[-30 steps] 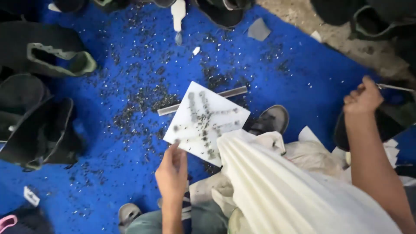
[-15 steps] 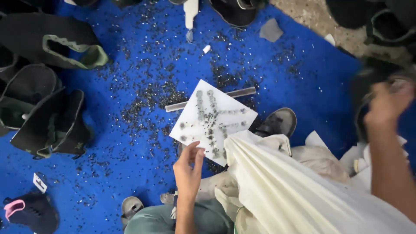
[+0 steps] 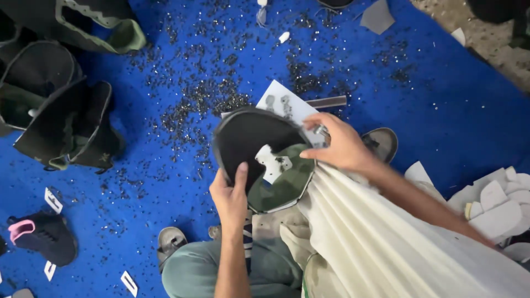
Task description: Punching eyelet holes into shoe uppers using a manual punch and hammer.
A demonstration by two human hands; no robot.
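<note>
Both hands hold a black and olive-green shoe upper piece over my lap. My left hand grips its lower left edge, thumb on the black inner side. My right hand grips its upper right edge. A small white patch with dark specks shows in the middle of the piece. Under it lies a white square board marked with dark smears, mostly hidden. A metal bar lies beside the board on the blue mat.
Black and green shoe uppers are piled at the left. Small black scraps are scattered over the blue mat. White foam pieces lie at the right. A cream cloth covers my right leg. A black and pink shoe part sits lower left.
My right hand came in from the far right with a black and green upper piece. My left hand rose off the board's edge and took hold of the piece, which covers most of the board.
</note>
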